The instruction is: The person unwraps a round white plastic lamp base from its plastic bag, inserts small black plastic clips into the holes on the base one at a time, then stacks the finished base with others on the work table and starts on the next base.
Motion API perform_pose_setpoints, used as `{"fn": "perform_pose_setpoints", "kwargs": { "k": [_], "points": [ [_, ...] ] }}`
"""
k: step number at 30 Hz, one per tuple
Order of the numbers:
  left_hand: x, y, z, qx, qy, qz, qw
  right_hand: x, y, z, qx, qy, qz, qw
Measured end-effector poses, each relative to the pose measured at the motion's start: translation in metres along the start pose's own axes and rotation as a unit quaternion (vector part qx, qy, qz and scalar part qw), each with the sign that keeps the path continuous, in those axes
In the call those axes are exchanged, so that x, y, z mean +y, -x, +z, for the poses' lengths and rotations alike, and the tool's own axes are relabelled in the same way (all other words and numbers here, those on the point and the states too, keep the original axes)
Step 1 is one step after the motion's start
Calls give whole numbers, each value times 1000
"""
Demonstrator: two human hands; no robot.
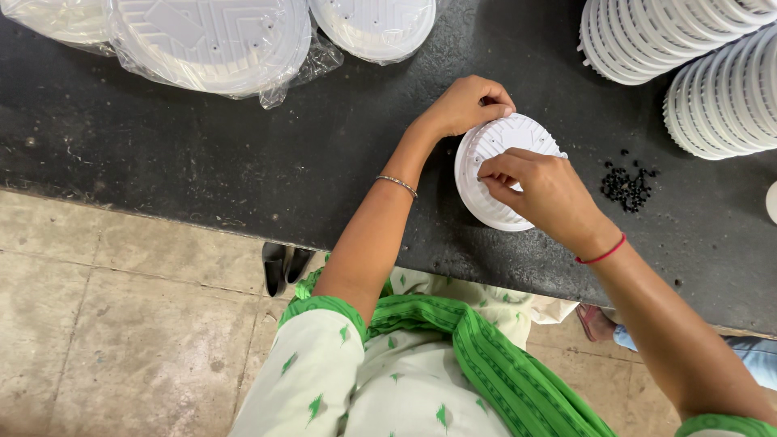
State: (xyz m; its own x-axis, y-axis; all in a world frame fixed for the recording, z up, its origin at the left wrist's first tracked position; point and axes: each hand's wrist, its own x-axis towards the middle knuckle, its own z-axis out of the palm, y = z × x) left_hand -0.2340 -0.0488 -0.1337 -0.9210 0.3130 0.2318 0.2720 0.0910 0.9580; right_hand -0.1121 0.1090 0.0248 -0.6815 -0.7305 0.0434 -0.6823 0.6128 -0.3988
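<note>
I saw a round white plastic disc (506,174) lying flat on the dark desk (202,154), close to the desk's near edge. It had thin ribs all around its rim. It looked light and stiff to me, and a bit smooth, so I thought it could slide if pushed. The rim looked like the best place to take hold.

The left hand (465,105) curled over the far rim of the disc, and its fingers were bent shut on that edge. The right hand (542,190) lay on top of the disc, with its fingers pinched together. I could not tell if something small was held between them.

A little pile of small black bits (627,186) sat just right of the disc. Stacks of white discs (688,57) lay farther right and behind. Bagged white discs (218,40) lay far to its left. Left of the disc, there was open room on the desk.
</note>
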Motion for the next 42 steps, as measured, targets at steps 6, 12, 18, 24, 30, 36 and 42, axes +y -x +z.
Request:
{"fn": "perform_pose_setpoints", "kwargs": {
  "k": [6,12,18,24,30,36,42],
  "points": [
    [-2,1,1,2,9,4,1000,2,2,2,4,23,-13,1000],
    [-4,0,0,7,4,-2,1000,3,3,3,23,-10,12,1000],
    [-2,1,0,3,10,-4,1000,2,1,0,15,-1,11,1000],
    [2,3,-1,0,2,-21,1000,5,0,3,18,21,-30,999],
    [6,6,-6,-9,7,15,1000,9,4,15,59,28,-48,997],
    [19,11,-10,-18,-12,-27,999,5,3,23,90,114,-68,987],
    [25,13,-8,-25,14,-73,997,8,43,11,137,-118,42,983]
  ]
}}
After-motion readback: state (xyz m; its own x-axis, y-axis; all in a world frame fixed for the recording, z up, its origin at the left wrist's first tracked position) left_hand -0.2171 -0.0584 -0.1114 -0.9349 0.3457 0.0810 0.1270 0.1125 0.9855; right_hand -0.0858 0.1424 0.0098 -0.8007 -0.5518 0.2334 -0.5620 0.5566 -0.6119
